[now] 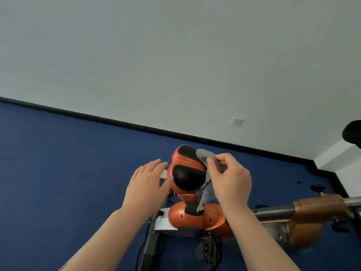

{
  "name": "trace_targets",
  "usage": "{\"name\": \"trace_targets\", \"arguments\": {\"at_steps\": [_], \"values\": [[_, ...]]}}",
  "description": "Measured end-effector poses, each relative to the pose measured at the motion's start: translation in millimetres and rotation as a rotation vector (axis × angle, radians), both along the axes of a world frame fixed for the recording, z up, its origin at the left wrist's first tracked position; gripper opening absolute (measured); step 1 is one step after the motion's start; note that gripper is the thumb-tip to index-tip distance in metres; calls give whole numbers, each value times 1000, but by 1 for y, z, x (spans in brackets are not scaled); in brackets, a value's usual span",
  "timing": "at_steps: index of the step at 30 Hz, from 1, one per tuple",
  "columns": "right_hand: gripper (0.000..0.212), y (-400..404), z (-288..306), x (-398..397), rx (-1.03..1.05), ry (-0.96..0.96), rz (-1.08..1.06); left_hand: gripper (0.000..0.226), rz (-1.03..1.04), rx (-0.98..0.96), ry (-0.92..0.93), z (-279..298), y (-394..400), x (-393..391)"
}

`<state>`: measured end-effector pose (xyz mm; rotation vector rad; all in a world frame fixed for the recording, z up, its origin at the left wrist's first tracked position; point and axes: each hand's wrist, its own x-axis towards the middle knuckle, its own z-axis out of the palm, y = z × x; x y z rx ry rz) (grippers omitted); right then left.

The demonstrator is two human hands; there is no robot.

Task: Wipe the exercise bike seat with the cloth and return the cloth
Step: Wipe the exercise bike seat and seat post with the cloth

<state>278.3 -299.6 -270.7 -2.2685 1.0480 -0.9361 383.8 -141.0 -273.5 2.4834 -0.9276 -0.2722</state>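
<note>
The exercise bike seat (185, 171) is orange with two black pads and stands low in the middle of the view. A grey cloth (205, 159) drapes over the seat's right side and hangs down toward the orange bike body (195, 218). My right hand (228, 178) pinches the cloth's upper part between thumb and fingers. My left hand (146, 184) hovers just left of the seat, fingers spread, holding nothing, its thumb close to the seat's left edge.
Blue carpet (68, 163) covers the floor up to a black skirting board and white wall with a socket (237, 121). The bike's orange and metal frame (312, 210) stretches to the right. A black pedal (212, 249) and cables lie below the body.
</note>
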Motion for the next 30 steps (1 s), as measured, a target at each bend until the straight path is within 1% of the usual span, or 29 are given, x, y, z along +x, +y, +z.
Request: {"name": "trace_targets", "arguments": {"at_steps": [3, 5, 8, 10, 12, 14, 18, 20, 23, 25, 30], "values": [[14, 17, -31, 30, 16, 90, 173, 51, -15, 31, 32, -13, 4, 16], [16, 28, -53, 39, -45, 172, 300, 51, -18, 43, 58, -19, 9, 23], [23, 29, -80, 38, -162, 174, 351, 50, -5, 50, 74, -28, 17, 34], [30, 27, -91, 30, -133, 166, 411, 50, 12, 53, 78, -33, 24, 39], [40, 28, -98, 27, -86, 247, 526, 51, 28, 56, 86, -37, 28, 42], [46, 27, -103, 37, -161, 367, 593, 51, 42, 55, 100, -41, 26, 43], [48, 19, -99, 66, -248, 482, 594, 50, 50, 27, 112, -48, 11, 38], [48, 18, -103, 55, -263, 496, 584, 49, 53, 6, 116, -49, 2, 35], [52, 13, -112, 18, -211, 464, 503, 49, 57, -17, 117, -48, -9, 29], [53, 4, -115, 7, -183, 468, 483, 49, 63, -30, 111, -48, -16, 25], [52, 5, -104, 45, -158, 470, 461, 48, 79, -88, 105, -51, -30, 11]]}}
